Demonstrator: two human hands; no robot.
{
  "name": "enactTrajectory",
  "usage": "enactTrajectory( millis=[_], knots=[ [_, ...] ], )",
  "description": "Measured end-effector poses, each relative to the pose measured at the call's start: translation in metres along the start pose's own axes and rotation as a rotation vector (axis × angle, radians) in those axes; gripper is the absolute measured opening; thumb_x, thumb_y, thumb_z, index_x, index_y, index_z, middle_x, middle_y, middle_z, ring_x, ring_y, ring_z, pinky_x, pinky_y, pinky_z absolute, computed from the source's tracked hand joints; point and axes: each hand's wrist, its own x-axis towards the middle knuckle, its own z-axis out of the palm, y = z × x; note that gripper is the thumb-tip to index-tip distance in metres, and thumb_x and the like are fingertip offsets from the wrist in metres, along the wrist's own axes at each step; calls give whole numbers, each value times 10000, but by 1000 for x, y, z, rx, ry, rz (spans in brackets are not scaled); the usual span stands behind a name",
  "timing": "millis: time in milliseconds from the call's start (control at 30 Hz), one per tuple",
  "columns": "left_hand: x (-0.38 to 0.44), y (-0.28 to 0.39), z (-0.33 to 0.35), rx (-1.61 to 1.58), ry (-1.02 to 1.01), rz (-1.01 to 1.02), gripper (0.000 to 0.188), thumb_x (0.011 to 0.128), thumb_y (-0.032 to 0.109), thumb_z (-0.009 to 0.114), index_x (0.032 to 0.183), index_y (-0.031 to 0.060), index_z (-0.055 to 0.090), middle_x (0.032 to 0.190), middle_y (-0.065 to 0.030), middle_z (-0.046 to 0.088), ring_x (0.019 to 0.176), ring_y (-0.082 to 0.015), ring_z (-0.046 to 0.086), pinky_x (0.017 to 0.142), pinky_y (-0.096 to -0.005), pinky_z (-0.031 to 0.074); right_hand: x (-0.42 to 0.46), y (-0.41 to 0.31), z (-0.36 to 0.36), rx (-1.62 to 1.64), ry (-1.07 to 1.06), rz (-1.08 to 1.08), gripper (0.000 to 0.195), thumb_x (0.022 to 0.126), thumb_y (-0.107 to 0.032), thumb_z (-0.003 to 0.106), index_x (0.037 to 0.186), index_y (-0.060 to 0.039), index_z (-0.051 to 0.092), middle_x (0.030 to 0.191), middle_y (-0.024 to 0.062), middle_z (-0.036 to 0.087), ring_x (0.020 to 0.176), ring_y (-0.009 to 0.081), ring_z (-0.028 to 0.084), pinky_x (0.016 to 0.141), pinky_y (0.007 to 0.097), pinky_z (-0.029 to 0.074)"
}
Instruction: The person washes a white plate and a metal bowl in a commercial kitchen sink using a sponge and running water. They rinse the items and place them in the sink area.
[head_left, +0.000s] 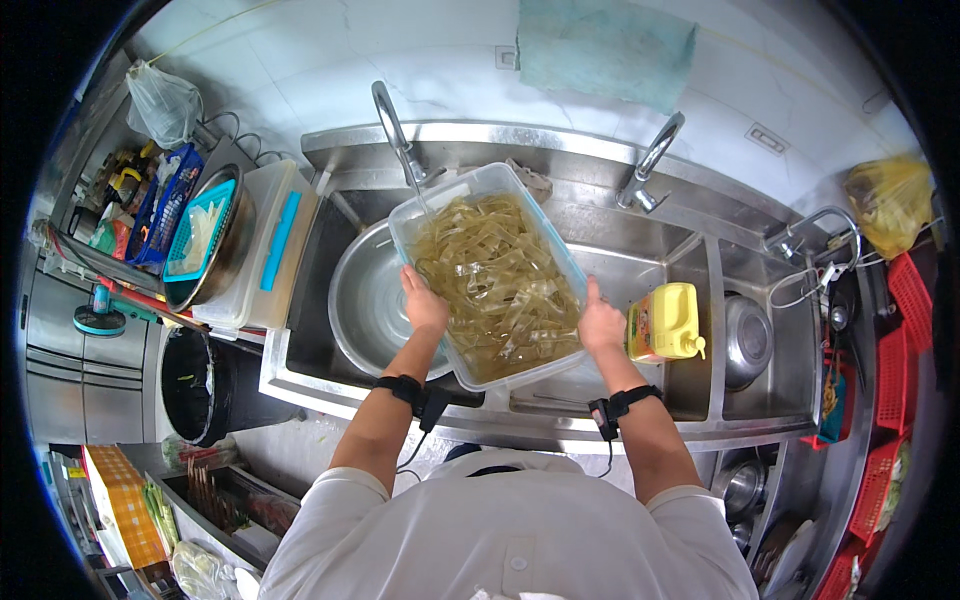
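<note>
A clear plastic tub (480, 381) is tilted over the stainless steel sink, filled with wide translucent greenish-brown strips (502, 277) in liquid; whether they are noodles or kelp I cannot tell. My left hand (426, 304) grips its left side and my right hand (602, 322) grips its right side. Water runs from the left faucet (391, 120) into the tub's far left corner. Partly beneath the tub, a large metal basin (360, 300) rests in the left sink compartment. Just right of my right hand stands a yellow plastic jug (670, 319) with a pump spout.
A second faucet (651, 165) rises behind the middle compartment, and an upturned metal bowl (748, 341) sits in the right one. At left are a lidded storage box (259, 240), a steel bowl with a turquoise basket (199, 232), and a black bin (196, 382). Red baskets (896, 375) line the right.
</note>
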Motion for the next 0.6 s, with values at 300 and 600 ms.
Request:
enactTrajectory(
  millis=[300, 600],
  knots=[
    [-5, 13, -9, -20, -72, -43, 864, 735, 2, 551, 1464, 25, 89, 1520, -194, 153, 1134, -386, 522, 885, -411, 476, -1, 1, 3, -19, 6, 18, 574, 825, -73, 485, 1371, -150, 326, 887, 203, 655, 816, 378, 655, 733, 469, 518],
    [19, -6, -14, -34, -142, 262, 868, 708, -44, 547, 1460, 14, 116, 1507, -197, 190, 1204, -371, 467, 929, -397, 459, -57, -6, 22, 135, -7, 60, 587, 815, -68, 472, 1363, -48, 263, 823, 267, 646, 783, 435, 640, 721, 509, 506]
  ],
)
